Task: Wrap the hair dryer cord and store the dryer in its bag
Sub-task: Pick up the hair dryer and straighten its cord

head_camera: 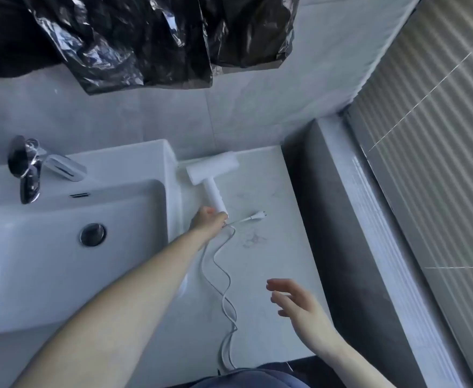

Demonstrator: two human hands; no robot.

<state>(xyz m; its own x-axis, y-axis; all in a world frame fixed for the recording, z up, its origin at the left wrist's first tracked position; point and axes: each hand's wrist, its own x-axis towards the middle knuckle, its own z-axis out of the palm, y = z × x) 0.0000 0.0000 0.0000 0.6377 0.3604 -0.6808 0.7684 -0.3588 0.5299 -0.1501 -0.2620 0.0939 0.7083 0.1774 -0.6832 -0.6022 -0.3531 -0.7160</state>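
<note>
A white hair dryer (212, 177) lies on the pale marble counter (271, 236), its barrel against the back wall and its handle pointing toward me. My left hand (208, 224) is closed around the lower end of the handle, where the cord leaves it. The white cord (224, 278) snakes in loose loops down the counter to its front edge. Its plug (256, 217) lies just right of my left hand. Over the counter's front right, my right hand (297, 301) hovers with fingers spread and nothing in it. No bag for the dryer is in view.
A white rectangular sink (70, 242) with a chrome tap (29, 169) and drain (93, 234) fills the left. Crumpled black plastic sheeting (134, 37) hangs across the wall above. A dark grey ledge (327, 219) and ribbed glass panel (431, 135) border the counter's right side.
</note>
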